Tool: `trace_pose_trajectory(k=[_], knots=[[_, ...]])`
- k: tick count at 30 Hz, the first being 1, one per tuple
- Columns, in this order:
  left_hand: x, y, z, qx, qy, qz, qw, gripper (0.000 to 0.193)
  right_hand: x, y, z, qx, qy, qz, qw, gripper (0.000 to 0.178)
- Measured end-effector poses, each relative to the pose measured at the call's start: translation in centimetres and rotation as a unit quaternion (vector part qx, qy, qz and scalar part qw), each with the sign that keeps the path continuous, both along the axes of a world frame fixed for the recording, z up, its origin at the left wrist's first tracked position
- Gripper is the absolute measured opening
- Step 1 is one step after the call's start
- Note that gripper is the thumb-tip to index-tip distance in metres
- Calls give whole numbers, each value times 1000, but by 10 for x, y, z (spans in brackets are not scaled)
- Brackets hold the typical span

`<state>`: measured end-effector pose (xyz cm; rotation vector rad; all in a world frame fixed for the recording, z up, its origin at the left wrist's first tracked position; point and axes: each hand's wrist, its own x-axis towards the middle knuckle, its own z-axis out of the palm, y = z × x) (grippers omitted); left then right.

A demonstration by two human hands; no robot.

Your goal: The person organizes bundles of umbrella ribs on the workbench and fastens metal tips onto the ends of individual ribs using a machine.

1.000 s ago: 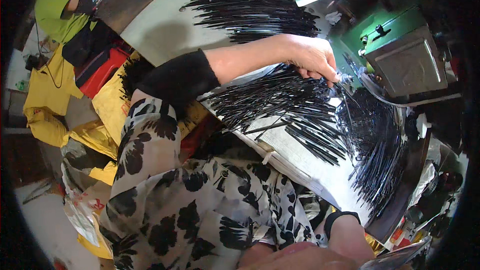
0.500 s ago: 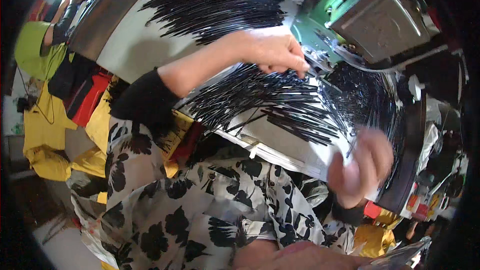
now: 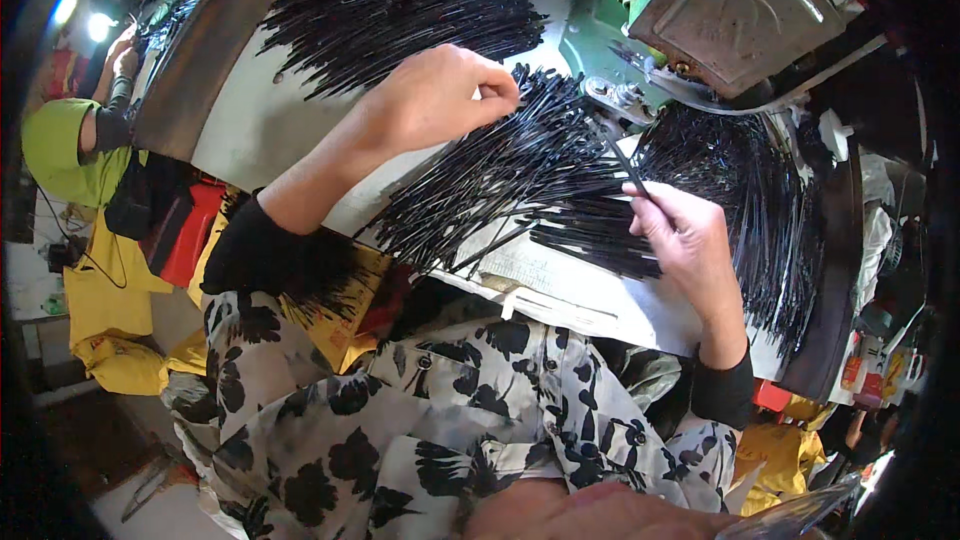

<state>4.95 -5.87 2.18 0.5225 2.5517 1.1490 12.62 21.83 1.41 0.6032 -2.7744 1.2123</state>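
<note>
A thin black strip (image 3: 627,162) is pinched between the thumb and forefinger of my right hand (image 3: 690,245). Its far end points up toward the small metal head (image 3: 615,97) of the green machine. My left hand (image 3: 435,100) is closed, thumb and forefinger together, at the upper edge of a loose heap of black strips (image 3: 480,185); whether a strip is between those fingertips is hidden. To the right, another thick bunch of black strips (image 3: 745,190) hangs down over the table edge.
A larger pile of black strips (image 3: 400,10) covers the far part of the white tabletop (image 3: 240,130). The green machine (image 3: 600,35) with its grey metal box (image 3: 735,15) stands at the back right. Yellow bags (image 3: 115,290) and another person's green sleeve (image 3: 55,140) are at left.
My right hand has moved up and left from the table's near right, bringing a strip to the machine head. My left hand has drawn back leftward from the head to the heap.
</note>
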Motion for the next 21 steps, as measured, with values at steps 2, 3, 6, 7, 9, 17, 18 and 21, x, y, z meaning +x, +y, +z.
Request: trace_pose_trajectory(k=[2,3,6,7,9,17,18,21], knots=[[0,-3,-14,-126,312,-50,940,17,-5,2,4,-25,-65,-4,998,15],[0,-4,-19,-128,311,-49,941,17,-8,2,5,-49,-129,-6,990,16],[3,4,-19,-162,340,-41,925,14,-12,3,9,-41,-153,-5,987,18],[3,5,-19,-172,362,-45,915,15,-13,3,11,-20,-178,-2,984,19],[3,8,-21,-181,383,-49,905,15,-15,3,7,-32,-178,-1,983,18],[-4,14,-11,-148,328,-1,933,11,-23,1,-5,-165,-239,29,956,24],[-5,15,-6,-130,307,1,943,14,-24,-3,-2,-170,-277,23,945,24],[-29,37,-1,-64,199,-28,978,18,-30,0,-4,-198,-323,-5,925,22]])
